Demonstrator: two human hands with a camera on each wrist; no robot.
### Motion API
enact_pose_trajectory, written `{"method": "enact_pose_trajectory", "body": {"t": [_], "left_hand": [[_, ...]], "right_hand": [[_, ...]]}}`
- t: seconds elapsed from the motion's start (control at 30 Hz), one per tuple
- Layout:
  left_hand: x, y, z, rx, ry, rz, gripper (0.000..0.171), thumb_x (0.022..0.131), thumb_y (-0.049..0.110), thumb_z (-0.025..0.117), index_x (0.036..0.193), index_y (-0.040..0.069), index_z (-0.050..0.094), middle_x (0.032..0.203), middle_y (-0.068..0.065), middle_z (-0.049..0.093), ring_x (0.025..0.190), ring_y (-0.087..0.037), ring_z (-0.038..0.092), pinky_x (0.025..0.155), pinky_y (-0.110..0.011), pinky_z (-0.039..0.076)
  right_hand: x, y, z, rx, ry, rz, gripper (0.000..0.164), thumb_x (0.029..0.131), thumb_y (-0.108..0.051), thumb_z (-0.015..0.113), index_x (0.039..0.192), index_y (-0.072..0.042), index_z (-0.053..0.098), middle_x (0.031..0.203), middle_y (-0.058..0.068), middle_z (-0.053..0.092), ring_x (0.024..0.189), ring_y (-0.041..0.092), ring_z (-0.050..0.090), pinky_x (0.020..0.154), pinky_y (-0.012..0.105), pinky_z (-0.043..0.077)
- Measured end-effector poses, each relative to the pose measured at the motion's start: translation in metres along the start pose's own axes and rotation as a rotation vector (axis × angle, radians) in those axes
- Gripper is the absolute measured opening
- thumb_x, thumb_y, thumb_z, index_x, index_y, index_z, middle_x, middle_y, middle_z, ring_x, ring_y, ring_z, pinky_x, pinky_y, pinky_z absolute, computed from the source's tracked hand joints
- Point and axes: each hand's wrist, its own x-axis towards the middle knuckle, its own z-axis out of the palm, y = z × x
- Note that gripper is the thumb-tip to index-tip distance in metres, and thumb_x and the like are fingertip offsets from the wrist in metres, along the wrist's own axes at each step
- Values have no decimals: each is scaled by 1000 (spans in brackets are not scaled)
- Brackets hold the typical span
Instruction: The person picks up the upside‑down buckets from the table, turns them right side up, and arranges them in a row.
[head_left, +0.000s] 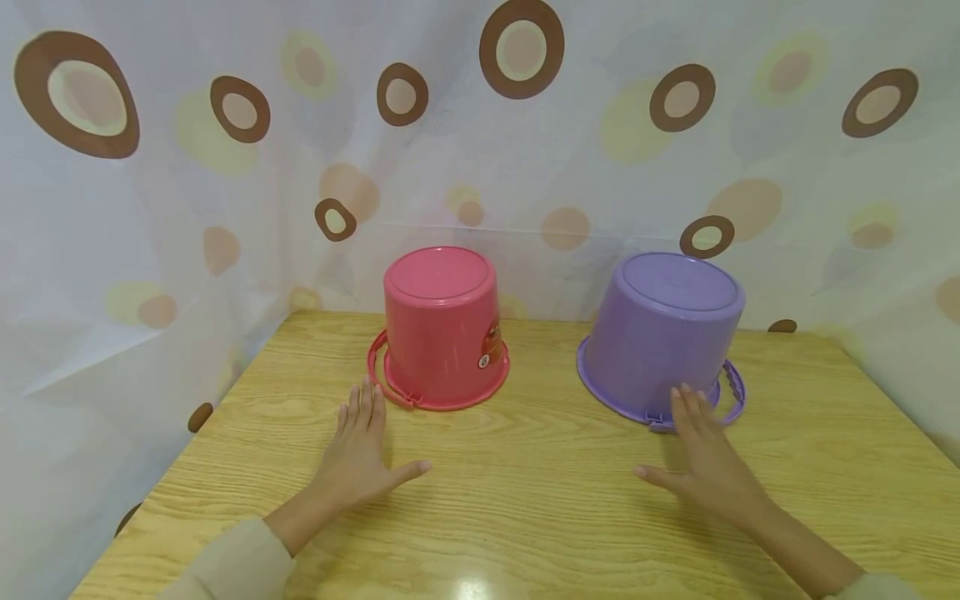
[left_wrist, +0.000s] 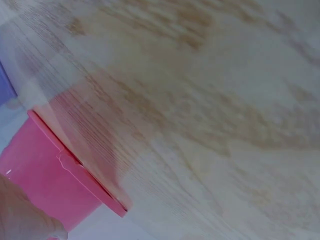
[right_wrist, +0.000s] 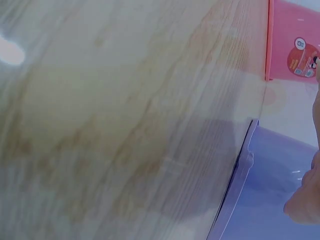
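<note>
Upside down on the wooden table stands a pink bucket (head_left: pixel 441 325), its handle lying round the left of the rim. To its right is a purple bucket (head_left: pixel 660 333), also bottom up, with its handle at the right. My left hand (head_left: pixel 356 462), fingers straight and thumb spread, is in front of the pink bucket's left side. My right hand (head_left: pixel 708 471) is stretched out likewise, its fingertips overlapping the purple bucket's lower edge in the head view; whether they touch it I cannot tell. Both hands hold nothing. Part of each hand shows in its wrist view.
The light wooden table (head_left: pixel 525 500) runs back to a white curtain (head_left: pixel 450 150) patterned with brown rings and pale spots, which also hangs along the sides. A gap of bare tabletop separates the two buckets. A label (head_left: pixel 490 343) marks the pink bucket's right side.
</note>
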Motion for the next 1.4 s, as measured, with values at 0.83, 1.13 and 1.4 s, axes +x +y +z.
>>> {"method": "enact_pose_trajectory", "body": {"t": [0.83, 1.13, 1.4], "left_hand": [[11, -8, 6, -26, -28, -11, 116, 75, 68, 57, 145, -9, 7, 153, -27, 0, 142, -42, -4, 115, -56, 10], [21, -18, 4, -35, -38, -14, 115, 76, 66, 58, 145, -10, 5, 153, -27, -4, 142, -43, -5, 115, -56, 7], [27, -24, 2, -70, -59, -24, 115, 77, 66, 56, 145, -9, 2, 153, -26, -6, 142, -42, -6, 114, -58, 6]], "right_hand": [[27, -27, 22, -12, -39, -72, 110, 78, -51, 67, 146, 8, 4, 152, 29, -2, 140, 47, -4, 109, 65, 10], [39, -34, 28, -3, -49, -87, 110, 76, -52, 68, 145, 8, 7, 152, 30, -1, 139, 48, -3, 109, 65, 11], [50, -41, 33, -4, -78, -90, 109, 78, -54, 65, 146, 7, 6, 152, 29, -1, 140, 47, -4, 110, 63, 9]]}}
